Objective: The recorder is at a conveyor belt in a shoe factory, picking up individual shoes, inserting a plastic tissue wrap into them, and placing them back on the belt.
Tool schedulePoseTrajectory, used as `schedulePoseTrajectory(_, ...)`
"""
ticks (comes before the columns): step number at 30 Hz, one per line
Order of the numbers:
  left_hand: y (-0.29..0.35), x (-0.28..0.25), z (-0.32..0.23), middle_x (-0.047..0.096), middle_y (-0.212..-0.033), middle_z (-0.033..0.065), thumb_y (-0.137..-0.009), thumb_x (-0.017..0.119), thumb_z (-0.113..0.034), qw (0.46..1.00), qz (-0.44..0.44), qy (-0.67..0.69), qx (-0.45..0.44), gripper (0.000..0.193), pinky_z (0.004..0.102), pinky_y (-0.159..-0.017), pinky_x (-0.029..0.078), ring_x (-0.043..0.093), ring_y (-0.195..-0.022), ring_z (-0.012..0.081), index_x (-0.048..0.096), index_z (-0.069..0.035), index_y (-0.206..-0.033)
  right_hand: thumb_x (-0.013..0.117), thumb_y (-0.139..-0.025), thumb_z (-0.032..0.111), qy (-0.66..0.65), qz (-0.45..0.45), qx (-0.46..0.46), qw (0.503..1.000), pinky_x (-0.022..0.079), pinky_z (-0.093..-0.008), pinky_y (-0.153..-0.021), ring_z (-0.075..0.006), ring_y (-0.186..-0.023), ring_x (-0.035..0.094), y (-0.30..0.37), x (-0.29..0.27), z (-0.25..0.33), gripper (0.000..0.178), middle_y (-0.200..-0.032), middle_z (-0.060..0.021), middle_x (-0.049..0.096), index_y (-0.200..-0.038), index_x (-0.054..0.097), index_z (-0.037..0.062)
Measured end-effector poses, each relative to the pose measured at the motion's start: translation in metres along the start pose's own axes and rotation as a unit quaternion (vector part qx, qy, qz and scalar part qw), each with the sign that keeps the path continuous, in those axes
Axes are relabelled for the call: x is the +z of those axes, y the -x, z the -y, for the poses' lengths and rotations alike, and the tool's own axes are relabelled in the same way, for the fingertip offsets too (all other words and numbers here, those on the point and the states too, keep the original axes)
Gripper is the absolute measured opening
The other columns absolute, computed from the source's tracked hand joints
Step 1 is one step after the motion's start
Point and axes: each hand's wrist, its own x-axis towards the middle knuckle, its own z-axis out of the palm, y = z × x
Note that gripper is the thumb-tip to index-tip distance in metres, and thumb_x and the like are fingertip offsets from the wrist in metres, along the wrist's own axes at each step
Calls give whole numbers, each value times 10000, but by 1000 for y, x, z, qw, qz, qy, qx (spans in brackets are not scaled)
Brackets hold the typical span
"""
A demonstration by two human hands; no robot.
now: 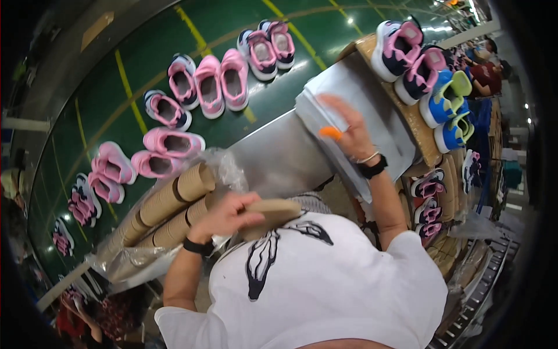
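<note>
My left hand (228, 217) is closed on a curved brown cardboard piece (272, 213), slightly blurred, close against my white shirt. Beside that hand, long nested stacks of similar brown cardboard pieces (168, 200) lie in a clear plastic bag (229, 166). My right hand (350, 131), with an orange cover on the thumb, is stretched out over a pile of pale grey paper sheets (372, 110). Its fingers are apart and smeared by motion, with nothing seen in them. Whether it touches the top sheet I cannot tell.
Pairs of pink and navy shoes (222, 84) stand along a green surface (157, 35) with yellow lines. More shoes, including a blue and green pair (446, 107), sit on a brown board (401, 110) at right. A roller conveyor (485, 285) runs at lower right. Other people are farther off.
</note>
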Motion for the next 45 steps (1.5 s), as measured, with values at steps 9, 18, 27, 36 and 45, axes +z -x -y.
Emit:
schedulePoseTrajectory(9,-114,-2,2,614,-892,27,-851,625,-54,917,-364,147,76,191,227,-701,463,554,-822,76,561,4,-1022,554,-870,57,-573,-246,241,744,461,-302,-915,-204,-974,623,14,-11,-76,295,-1044,-109,660,-1161,604,51)
schedulePoseTrajectory(18,-136,-13,-13,623,-1026,156,-720,652,-23,876,-228,-324,276,372,401,-706,483,620,-859,287,547,36,-1072,816,-572,142,-21,39,-76,996,447,-391,-920,-312,-1117,513,-90,5,57,849,-1309,-145,417,-1307,394,94)
schedulePoseTrajectory(27,-127,57,-37,580,-1195,103,-867,579,-406,913,-17,350,208,597,360,-950,408,555,-1057,200,434,1,-1279,828,-590,183,-130,-431,-33,892,355,-394,-982,-285,-1166,408,-64,53,92,938,-1288,-155,342,-1327,261,64)
schedulePoseTrajectory(36,-125,-10,-45,575,-1077,92,-824,558,-53,852,-288,-291,327,390,337,-871,441,555,-1015,210,513,-47,-1212,759,-700,176,-62,-172,-50,982,442,-335,-800,-237,-949,532,-58,33,93,278,-1031,-145,512,-850,577,29)
schedulePoseTrajectory(45,-101,-66,-34,593,-1054,72,-840,595,12,829,-379,324,253,431,264,-723,506,606,-879,145,412,-20,-1229,750,-723,146,-68,-90,-3,994,440,-339,-845,-282,-967,569,-103,102,71,587,-1053,-172,528,-1195,427,14)
